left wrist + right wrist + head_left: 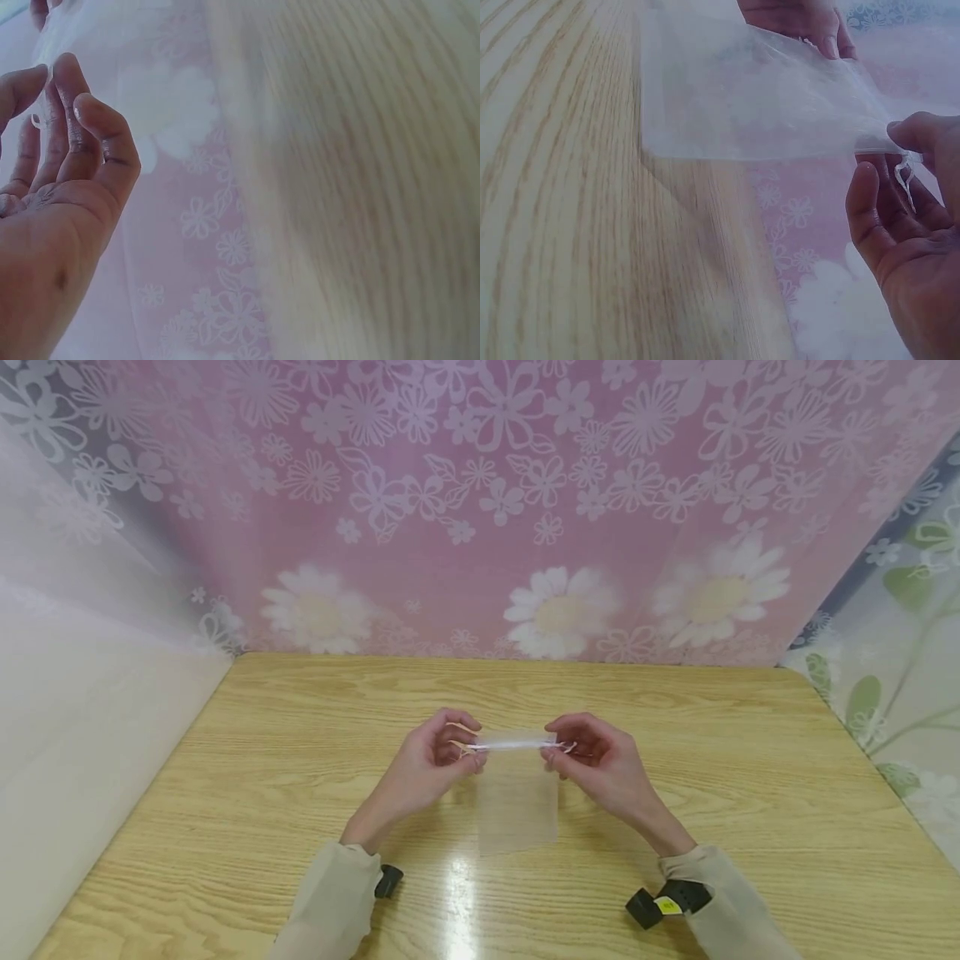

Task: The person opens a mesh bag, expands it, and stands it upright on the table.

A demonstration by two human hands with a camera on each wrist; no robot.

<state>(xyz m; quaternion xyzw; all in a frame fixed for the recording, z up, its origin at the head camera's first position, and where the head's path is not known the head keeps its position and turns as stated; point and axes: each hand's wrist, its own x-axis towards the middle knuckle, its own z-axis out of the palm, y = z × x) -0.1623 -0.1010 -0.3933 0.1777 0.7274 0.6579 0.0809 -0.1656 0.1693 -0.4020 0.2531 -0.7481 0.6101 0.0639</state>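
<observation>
A sheer white drawstring pouch [517, 810] hangs between the two hands, its gathered top edge stretched level. My left hand [427, 764] pinches the top left corner between thumb and fingers; in the left wrist view the left hand [67, 165] shows its other fingers bent loosely. At the opposite corner my right hand [603, 764] pinches the pouch near its white cord ends. The right wrist view shows the see-through pouch [757, 97] spread flat, with a knotted cord [905, 176] dangling beside the right hand [915, 240].
A wood-grain table [300, 710] lies beneath the hands. Behind it hangs a pink flowered curtain [450, 577], with pale cloth [90, 693] on the left side and leaf-patterned cloth [907, 693] on the right. Black straps, one at the right wrist [686, 895], circle the sleeves.
</observation>
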